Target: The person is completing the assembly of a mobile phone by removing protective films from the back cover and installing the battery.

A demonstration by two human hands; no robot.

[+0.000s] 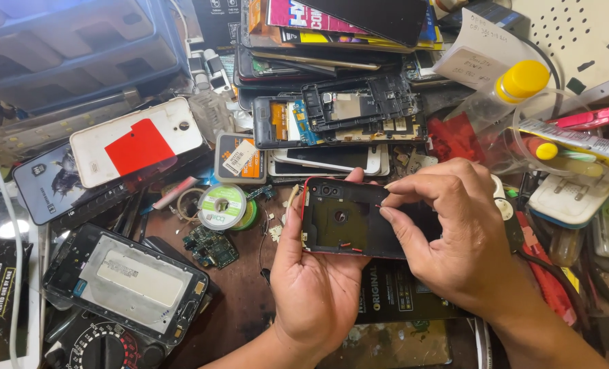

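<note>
I hold a black phone back cover with a red rim (345, 219), its inside facing up, over a cluttered workbench. My left hand (314, 280) grips its left end from below, thumb along the edge. From the right, my right hand (454, 232) pinches the cover's top edge with fingertips and thumb, hiding its right half. A small round hole sits in the cover's middle.
Opened phones are stacked behind (349, 113). A white phone back with a red patch (137, 140) and a phone frame with a metal plate (130, 283) lie left. A solder wick spool (222, 205), a small circuit board (210, 247), a yellow-capped bottle (519, 85) and a multimeter dial (103, 348) surround the work.
</note>
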